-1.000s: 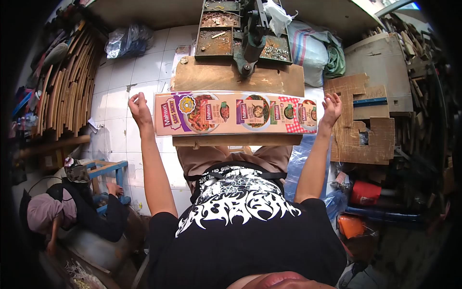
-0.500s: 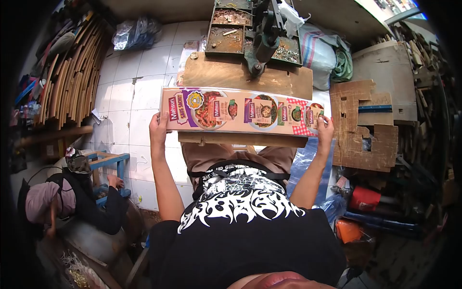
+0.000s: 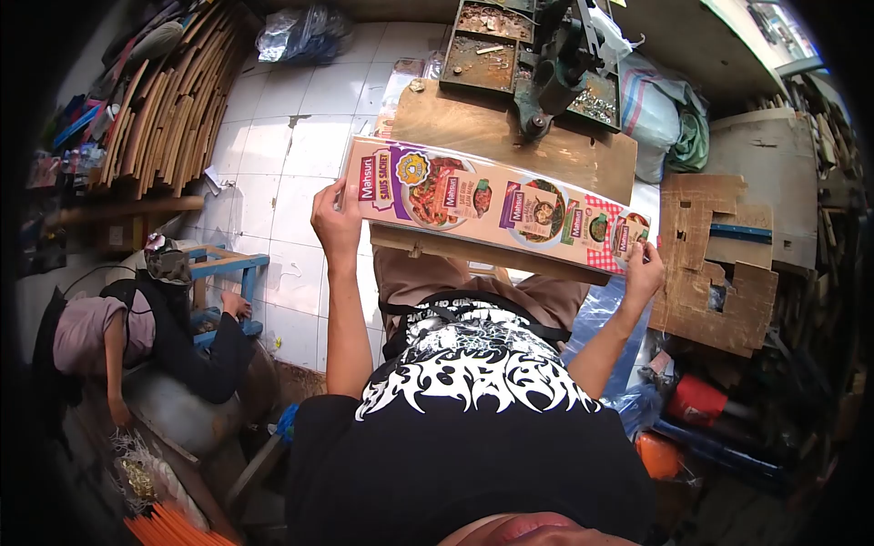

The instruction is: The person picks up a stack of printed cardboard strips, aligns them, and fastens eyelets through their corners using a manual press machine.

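A long printed display panel (image 3: 501, 202) with food pictures and "Mahsuri" lettering lies across my two hands, tilted down toward the right. My left hand (image 3: 337, 223) grips its left end, fingers curled at the edge. At the opposite end my right hand (image 3: 644, 271) pinches the corner. Beneath the panel is a wooden board (image 3: 473, 123) forming the work surface. Just beyond the panel stands a dark metal hand press (image 3: 546, 100), between compartmented trays (image 3: 482, 64) of small metal parts.
Stacked wooden strips (image 3: 173, 109) lean at the left, near a blue stool frame (image 3: 228, 264). Another person (image 3: 137, 337) sits at the lower left. White sacks (image 3: 648, 114) stand behind on the right, with cut brown boards (image 3: 715, 273) nearer me.
The panel has turned, its left end rising and its right end dropping, with both hands still on it. The whole view has shifted, and the seated person's arm now hangs lower.
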The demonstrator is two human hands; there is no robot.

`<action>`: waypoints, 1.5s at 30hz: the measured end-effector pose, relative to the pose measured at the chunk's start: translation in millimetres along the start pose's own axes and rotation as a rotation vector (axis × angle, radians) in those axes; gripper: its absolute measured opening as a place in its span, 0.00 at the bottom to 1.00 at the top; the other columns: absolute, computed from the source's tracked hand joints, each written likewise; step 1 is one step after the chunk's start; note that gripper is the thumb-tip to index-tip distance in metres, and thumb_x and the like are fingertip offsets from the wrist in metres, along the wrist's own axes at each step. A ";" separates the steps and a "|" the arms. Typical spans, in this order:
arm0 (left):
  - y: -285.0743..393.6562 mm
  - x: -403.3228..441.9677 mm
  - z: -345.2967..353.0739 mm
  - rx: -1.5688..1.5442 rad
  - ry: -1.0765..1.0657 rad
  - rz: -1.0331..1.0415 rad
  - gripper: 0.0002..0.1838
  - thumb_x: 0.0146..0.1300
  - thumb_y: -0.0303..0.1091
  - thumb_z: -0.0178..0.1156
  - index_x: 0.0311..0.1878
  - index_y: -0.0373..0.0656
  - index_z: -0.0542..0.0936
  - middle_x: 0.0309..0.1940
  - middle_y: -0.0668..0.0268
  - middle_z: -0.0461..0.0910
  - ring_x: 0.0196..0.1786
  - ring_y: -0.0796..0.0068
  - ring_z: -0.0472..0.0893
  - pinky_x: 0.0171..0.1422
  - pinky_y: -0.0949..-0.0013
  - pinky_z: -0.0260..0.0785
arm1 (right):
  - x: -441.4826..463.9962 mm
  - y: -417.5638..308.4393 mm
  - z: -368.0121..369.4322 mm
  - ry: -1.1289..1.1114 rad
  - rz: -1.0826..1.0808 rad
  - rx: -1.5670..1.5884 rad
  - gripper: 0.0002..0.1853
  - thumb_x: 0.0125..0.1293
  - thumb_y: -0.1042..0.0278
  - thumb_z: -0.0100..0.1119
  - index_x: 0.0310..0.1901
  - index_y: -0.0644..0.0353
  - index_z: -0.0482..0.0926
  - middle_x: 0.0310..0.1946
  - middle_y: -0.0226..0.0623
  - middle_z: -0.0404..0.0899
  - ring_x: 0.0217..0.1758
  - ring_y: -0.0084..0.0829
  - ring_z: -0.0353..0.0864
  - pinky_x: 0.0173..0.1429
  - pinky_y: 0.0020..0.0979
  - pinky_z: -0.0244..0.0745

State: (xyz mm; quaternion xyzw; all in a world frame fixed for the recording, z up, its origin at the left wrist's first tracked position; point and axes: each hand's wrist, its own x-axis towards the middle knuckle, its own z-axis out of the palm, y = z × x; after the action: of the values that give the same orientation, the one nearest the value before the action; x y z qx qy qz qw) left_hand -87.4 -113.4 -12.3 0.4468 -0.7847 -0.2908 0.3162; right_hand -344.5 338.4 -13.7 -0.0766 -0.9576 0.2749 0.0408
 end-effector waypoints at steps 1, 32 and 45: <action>0.2 -0.1 -0.9 -0.032 -0.005 -0.012 0.16 0.65 0.38 0.65 0.50 0.37 0.84 0.45 0.53 0.83 0.48 0.57 0.83 0.55 0.60 0.75 | 2.0 3.5 3.4 -0.005 -0.002 0.002 0.23 0.65 0.57 0.67 0.55 0.67 0.82 0.43 0.49 0.87 0.44 0.35 0.87 0.51 0.35 0.79; -53.2 27.0 17.8 -0.312 -0.193 -0.292 0.17 0.61 0.38 0.67 0.45 0.32 0.81 0.50 0.50 0.77 0.56 0.55 0.78 0.64 0.57 0.69 | 33.9 35.4 10.3 -0.035 0.099 0.230 0.17 0.66 0.64 0.66 0.48 0.71 0.83 0.37 0.41 0.86 0.38 0.27 0.83 0.44 0.30 0.78; 15.7 23.0 -27.3 -0.343 -0.148 -0.265 0.12 0.67 0.30 0.62 0.48 0.32 0.78 0.44 0.56 0.80 0.49 0.67 0.80 0.59 0.65 0.73 | 31.0 40.4 -2.2 -0.113 0.105 0.567 0.16 0.68 0.66 0.65 0.48 0.74 0.82 0.38 0.40 0.85 0.38 0.25 0.82 0.44 0.27 0.78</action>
State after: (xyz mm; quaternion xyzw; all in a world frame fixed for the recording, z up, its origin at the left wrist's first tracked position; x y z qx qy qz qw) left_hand -84.1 -131.8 22.0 0.4630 -0.6792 -0.4910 0.2884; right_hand -369.7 378.6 -32.3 -0.0963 -0.8379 0.5372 -0.0069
